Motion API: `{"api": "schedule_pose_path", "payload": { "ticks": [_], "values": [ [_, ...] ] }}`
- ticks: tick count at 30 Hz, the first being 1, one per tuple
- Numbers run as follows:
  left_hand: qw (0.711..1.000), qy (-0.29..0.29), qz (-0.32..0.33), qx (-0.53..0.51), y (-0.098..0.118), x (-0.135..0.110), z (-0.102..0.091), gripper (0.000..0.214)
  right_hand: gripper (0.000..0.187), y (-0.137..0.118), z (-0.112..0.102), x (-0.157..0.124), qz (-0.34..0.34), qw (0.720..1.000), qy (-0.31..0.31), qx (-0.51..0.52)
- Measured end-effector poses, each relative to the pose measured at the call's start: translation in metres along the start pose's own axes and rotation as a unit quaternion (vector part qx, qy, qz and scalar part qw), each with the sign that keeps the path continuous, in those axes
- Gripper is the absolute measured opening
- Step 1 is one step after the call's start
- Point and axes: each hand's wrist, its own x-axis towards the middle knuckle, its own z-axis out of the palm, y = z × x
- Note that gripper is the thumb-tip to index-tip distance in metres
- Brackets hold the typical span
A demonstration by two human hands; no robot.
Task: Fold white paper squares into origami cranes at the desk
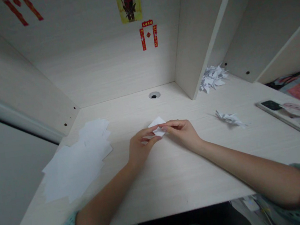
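Note:
A small piece of folded white paper (159, 131) is held between both hands, just above the middle of the desk. My left hand (142, 143) pinches its left side, thumb below and fingers above. My right hand (181, 130) grips the right side between thumb and fingertips. A white paper corner shows behind the fingertips; whether it belongs to the same sheet I cannot tell. Left of my left hand lies a spread of flat white paper sheets (76, 162). To the right of my right hand sits a small cluster of folded white paper pieces (229, 117).
A heap of folded paper pieces (213, 77) lies by the upright divider (198, 39). A phone in a printed case (294, 117) rests at the right. Near the back panel the desk has a round cable hole (154, 95). Red decorations (148, 35) hang on the panel.

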Motion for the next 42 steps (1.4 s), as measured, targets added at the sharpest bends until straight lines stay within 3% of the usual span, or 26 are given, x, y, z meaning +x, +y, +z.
{"api": "schedule_pose_path", "payload": {
  "ticks": [7,13,20,27,36,42],
  "values": [
    [0.998,-0.047,-0.004,-0.048,-0.002,0.000,-0.002,0.031,0.008,-0.005,0.000,-0.003,-0.029,0.998,0.043,-0.040],
    [0.993,0.008,-0.022,-0.112,0.004,-0.002,0.001,0.020,0.005,-0.011,0.002,-0.005,-0.065,0.996,0.016,-0.055],
    [0.982,0.070,-0.043,-0.168,0.007,-0.001,0.003,0.013,0.014,-0.005,0.002,-0.003,-0.021,0.999,0.032,-0.026],
    [0.979,0.062,-0.047,-0.188,-0.005,0.001,0.005,0.016,0.015,-0.005,0.003,-0.002,-0.007,1.000,0.028,0.005],
    [0.981,0.081,-0.036,-0.173,-0.001,0.001,0.004,0.021,0.022,-0.005,0.006,-0.001,0.050,0.994,0.030,0.090],
    [0.979,0.095,-0.040,-0.179,-0.005,0.001,0.007,0.019,0.020,-0.005,0.006,-0.001,0.063,0.993,0.046,0.086]
  ]
}}
